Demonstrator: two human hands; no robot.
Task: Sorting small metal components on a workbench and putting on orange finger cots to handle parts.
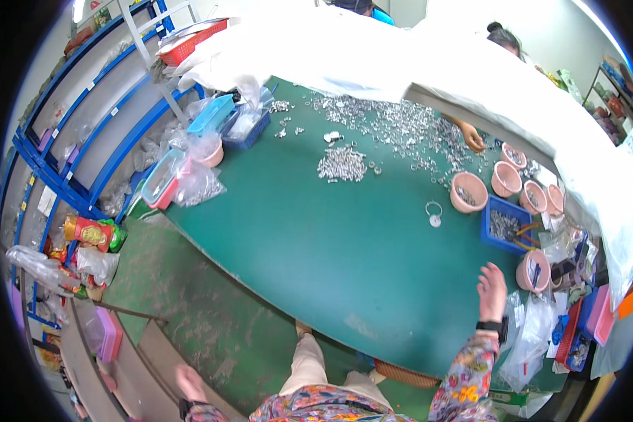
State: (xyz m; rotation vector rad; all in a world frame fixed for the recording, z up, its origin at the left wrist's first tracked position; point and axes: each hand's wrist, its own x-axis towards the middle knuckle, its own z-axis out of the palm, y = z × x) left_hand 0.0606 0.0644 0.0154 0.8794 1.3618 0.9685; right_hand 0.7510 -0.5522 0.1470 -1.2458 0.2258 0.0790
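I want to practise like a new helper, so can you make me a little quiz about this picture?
1. True or false: the blue bin beside the pink bowls holds small silvery pieces.
2. What colour is the tabletop: A red, B green, or C yellow?
3. Fill in: of the person's own two hands, the ____ one shows over the tabletop.

Key: 1 true; 2 B; 3 right hand.

A: How is the lighting reading?
B: Bright; the white sheet (316, 42) is blowing out up top.
A: Distortion, focus?
B: Blue shelving (114, 112) is bowing, corners are showing black, my left hand (190, 383) is looking soft.
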